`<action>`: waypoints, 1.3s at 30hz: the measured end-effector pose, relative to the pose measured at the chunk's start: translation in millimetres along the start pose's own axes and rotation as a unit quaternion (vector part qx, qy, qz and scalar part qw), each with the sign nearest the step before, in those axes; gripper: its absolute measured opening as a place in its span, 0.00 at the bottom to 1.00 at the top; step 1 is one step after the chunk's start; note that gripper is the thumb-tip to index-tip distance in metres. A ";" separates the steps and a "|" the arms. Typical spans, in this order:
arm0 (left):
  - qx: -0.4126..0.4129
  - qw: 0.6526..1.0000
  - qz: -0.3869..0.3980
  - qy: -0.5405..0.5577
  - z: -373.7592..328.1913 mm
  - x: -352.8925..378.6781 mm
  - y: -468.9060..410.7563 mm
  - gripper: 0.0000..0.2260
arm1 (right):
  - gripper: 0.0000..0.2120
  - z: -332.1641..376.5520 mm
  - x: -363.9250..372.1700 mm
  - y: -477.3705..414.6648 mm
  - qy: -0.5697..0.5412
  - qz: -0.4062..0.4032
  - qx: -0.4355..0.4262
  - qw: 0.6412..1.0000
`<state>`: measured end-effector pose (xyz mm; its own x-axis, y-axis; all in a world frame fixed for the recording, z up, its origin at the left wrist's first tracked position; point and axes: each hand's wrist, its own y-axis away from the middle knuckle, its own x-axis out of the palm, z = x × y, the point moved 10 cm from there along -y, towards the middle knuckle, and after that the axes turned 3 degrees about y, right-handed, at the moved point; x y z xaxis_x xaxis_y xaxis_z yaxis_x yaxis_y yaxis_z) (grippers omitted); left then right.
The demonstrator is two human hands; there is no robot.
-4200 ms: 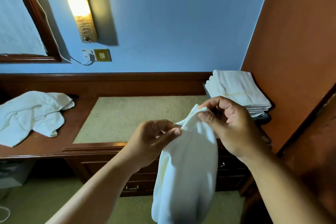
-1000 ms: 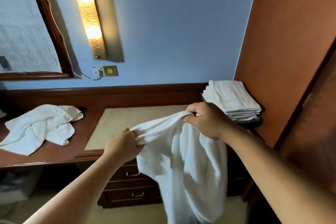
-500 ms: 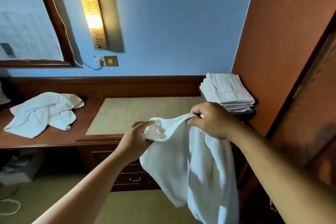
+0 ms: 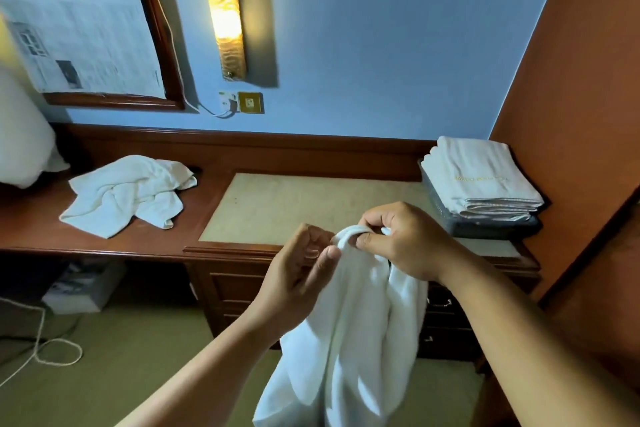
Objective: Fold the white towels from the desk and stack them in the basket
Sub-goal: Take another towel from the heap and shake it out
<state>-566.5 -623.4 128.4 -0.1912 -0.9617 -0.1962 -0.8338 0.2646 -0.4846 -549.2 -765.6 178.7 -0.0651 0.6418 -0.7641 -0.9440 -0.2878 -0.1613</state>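
Fingers (image 4: pixel 381 215) and thumb of the right hand (image 4: pixel 408 243) are curled round the bunched top edge of a white terry towel (image 4: pixel 349 340), which hangs down in front of the dark wooden desk (image 4: pixel 138 243). The left hand (image 4: pixel 298 270) has its fingers curled in and its thumb against that edge (whether it pinches the cloth cannot be told). On the desk's right end, a stack of folded white towels (image 4: pixel 481 180) sits in a grey basket (image 4: pixel 485 227). A crumpled heap of white towels (image 4: pixel 128 194) lies well apart at the left.

Two hands (image 4: pixel 294 274) (image 4: pixel 412 246), one hanging towel (image 4: pixel 353 322), one crumpled heap (image 4: pixel 128 194), one basket (image 4: pixel 485 227)
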 end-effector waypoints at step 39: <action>-0.119 0.970 -0.069 -0.200 133.3 -164.5 -4.7 0.07 | 0.19 25.8 108.0 -127.0 -0.009 -0.061 0.135 0.989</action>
<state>-462.1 -456.9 49.3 0.1062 -0.8700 -0.4814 -0.9426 0.0661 -0.3274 -444.8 -641.4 132.7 0.0510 0.6734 -0.7375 -0.9969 -0.0094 -0.0775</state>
